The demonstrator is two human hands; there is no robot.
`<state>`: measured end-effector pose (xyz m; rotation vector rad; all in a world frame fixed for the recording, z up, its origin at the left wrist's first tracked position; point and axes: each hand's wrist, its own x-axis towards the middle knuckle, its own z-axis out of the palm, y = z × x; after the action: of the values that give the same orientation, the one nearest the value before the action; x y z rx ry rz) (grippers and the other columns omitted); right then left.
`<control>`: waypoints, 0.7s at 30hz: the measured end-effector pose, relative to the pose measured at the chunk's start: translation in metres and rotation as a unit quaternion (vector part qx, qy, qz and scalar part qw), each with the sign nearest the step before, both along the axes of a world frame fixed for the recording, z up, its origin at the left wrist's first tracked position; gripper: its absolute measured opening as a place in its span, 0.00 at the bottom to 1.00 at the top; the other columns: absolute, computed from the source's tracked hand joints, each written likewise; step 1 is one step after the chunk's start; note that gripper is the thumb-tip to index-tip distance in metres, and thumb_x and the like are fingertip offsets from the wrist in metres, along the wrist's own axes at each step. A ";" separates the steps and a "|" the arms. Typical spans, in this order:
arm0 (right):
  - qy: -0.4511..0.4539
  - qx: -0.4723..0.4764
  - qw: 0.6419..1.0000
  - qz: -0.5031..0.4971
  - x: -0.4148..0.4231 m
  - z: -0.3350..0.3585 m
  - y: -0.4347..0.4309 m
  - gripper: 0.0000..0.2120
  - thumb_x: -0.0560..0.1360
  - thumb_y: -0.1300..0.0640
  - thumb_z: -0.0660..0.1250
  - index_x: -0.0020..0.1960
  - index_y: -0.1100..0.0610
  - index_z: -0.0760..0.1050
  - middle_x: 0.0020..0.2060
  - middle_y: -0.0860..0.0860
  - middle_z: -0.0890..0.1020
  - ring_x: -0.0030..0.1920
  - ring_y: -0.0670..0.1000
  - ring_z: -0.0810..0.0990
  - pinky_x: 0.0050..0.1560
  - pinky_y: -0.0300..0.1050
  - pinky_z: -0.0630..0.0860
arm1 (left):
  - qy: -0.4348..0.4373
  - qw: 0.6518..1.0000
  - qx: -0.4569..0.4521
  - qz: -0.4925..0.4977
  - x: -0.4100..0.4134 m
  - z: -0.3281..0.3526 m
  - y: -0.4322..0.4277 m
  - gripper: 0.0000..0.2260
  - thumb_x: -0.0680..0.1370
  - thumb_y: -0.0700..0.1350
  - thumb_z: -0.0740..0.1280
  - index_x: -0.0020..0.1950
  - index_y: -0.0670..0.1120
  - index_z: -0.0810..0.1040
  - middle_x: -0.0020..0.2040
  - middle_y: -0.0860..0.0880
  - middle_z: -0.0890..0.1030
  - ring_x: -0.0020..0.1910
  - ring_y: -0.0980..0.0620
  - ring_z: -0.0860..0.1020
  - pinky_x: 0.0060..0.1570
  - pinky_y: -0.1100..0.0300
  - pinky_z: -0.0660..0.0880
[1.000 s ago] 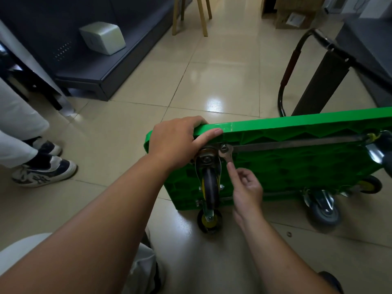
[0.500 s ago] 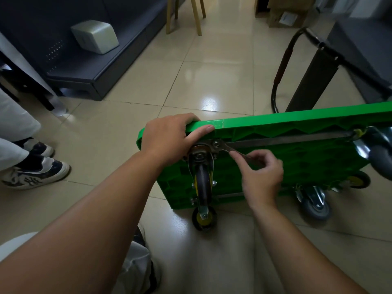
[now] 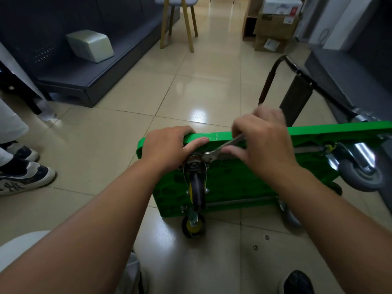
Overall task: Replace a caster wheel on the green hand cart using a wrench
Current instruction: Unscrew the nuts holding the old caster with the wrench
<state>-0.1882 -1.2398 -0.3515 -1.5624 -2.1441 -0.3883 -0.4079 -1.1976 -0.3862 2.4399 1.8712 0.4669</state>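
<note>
I have the green hand cart standing on its long edge on the tiled floor, underside turned toward me, its folded handle lying away behind it. My left hand is curled over the top rim at the near corner, thumb pressed along the edge, steadying the deck. My right hand is closed round the shank of the wrench; it is blurred, so I cannot tell exactly how the fingers lie. The wrench slants down to the left, and its open end sits at the mounting plate of the caster wheel, the dark one with the yellow hub just under my left hand. As I read it, the job is in its middle: this caster is on its plate and a fastener is being turned. Whether this is the old wheel coming loose or the new one going tight, I cannot say from here. Two small round bits lie on the floor near the cart's lower edge; they may be fasteners, but they are too small to tell. If it is the old wheel, removal, the swap and the retightening are all left to do. If it is the new one, only the last bolts and setting the cart back on its wheels remain.
</note>
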 end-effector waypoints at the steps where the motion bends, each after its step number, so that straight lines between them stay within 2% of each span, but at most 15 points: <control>1: 0.136 -0.054 0.989 -0.022 0.006 -0.008 -0.005 0.20 0.61 0.38 0.79 0.41 0.50 0.76 0.42 0.49 0.77 0.47 0.51 0.72 0.46 0.47 0.67 | -0.001 1.000 0.000 0.001 0.000 0.000 0.000 0.32 0.74 0.76 0.47 0.59 0.59 0.79 0.43 0.56 0.81 0.40 0.52 0.77 0.32 0.57 0.63; 2: 0.290 -0.103 0.951 -0.034 0.008 -0.018 -0.011 0.20 0.61 0.38 0.79 0.42 0.49 0.77 0.43 0.49 0.77 0.46 0.49 0.74 0.46 0.44 0.70 | -0.001 1.000 0.002 0.001 0.000 0.000 0.000 0.34 0.72 0.77 0.44 0.59 0.59 0.79 0.44 0.56 0.82 0.40 0.52 0.77 0.32 0.57 0.63; 3: 0.446 -0.136 0.884 -0.037 0.007 -0.030 -0.016 0.20 0.62 0.39 0.79 0.42 0.51 0.78 0.42 0.49 0.79 0.44 0.47 0.76 0.45 0.42 0.73 | 0.001 1.000 0.004 0.000 0.000 0.000 0.000 0.35 0.72 0.77 0.44 0.58 0.59 0.79 0.44 0.56 0.82 0.40 0.52 0.76 0.32 0.57 0.62; 4: 0.577 -0.146 0.802 -0.042 0.003 -0.046 -0.020 0.19 0.63 0.42 0.78 0.43 0.53 0.78 0.40 0.49 0.80 0.41 0.45 0.77 0.43 0.40 0.74 | 0.003 1.000 0.004 -0.001 0.000 0.000 0.000 0.34 0.73 0.77 0.45 0.58 0.59 0.79 0.44 0.56 0.82 0.40 0.53 0.76 0.31 0.58 0.62; 5: 0.659 -0.146 0.736 -0.058 -0.003 -0.062 -0.023 0.17 0.65 0.45 0.78 0.44 0.56 0.78 0.38 0.49 0.79 0.39 0.44 0.77 0.41 0.37 0.74 | 0.004 1.000 0.003 0.000 0.000 -0.001 0.000 0.32 0.74 0.76 0.46 0.58 0.59 0.79 0.44 0.56 0.81 0.39 0.53 0.75 0.31 0.58 0.61; 6: 0.696 -0.147 0.698 -0.081 -0.009 -0.079 -0.025 0.15 0.67 0.49 0.77 0.45 0.58 0.78 0.37 0.49 0.79 0.38 0.44 0.77 0.40 0.35 0.74 | 0.004 1.000 0.001 0.000 0.000 -0.001 0.000 0.31 0.75 0.76 0.48 0.59 0.59 0.79 0.44 0.56 0.81 0.39 0.53 0.75 0.31 0.58 0.61; 7: 0.709 -0.152 0.681 -0.098 -0.015 -0.095 -0.026 0.14 0.68 0.52 0.77 0.45 0.59 0.78 0.37 0.50 0.79 0.37 0.44 0.76 0.39 0.33 0.74 | 0.004 1.000 0.002 0.001 0.000 -0.001 0.001 0.31 0.75 0.76 0.47 0.59 0.59 0.79 0.44 0.56 0.81 0.39 0.54 0.75 0.32 0.57 0.61; 11: 0.717 -0.167 0.665 -0.123 -0.034 -0.141 -0.029 0.11 0.69 0.57 0.78 0.42 0.60 0.76 0.36 0.51 0.78 0.34 0.41 0.76 0.36 0.30 0.73 | 0.017 1.000 0.011 -0.004 0.000 -0.002 0.002 0.33 0.74 0.76 0.45 0.60 0.59 0.79 0.45 0.56 0.81 0.40 0.54 0.77 0.31 0.58 0.61; 15: 0.734 -0.150 0.650 -0.126 -0.047 -0.159 -0.021 0.11 0.69 0.54 0.78 0.41 0.57 0.76 0.37 0.52 0.78 0.37 0.45 0.77 0.38 0.33 0.74 | 0.019 1.000 0.012 -0.004 0.000 -0.003 0.002 0.31 0.75 0.75 0.47 0.60 0.59 0.79 0.45 0.56 0.81 0.41 0.54 0.77 0.32 0.57 0.62; 21: 0.753 -0.131 0.632 -0.128 -0.057 -0.170 -0.011 0.12 0.70 0.54 0.78 0.43 0.59 0.78 0.39 0.51 0.80 0.39 0.44 0.79 0.40 0.33 0.75 | 0.021 1.000 0.012 0.001 0.000 -0.006 0.005 0.32 0.74 0.76 0.45 0.60 0.60 0.79 0.44 0.57 0.81 0.40 0.53 0.75 0.32 0.57 0.63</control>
<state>-0.2451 -1.2504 -0.5213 -1.3571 -0.6078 0.9380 -0.4082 -1.1931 -0.3922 2.4829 1.8941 0.4424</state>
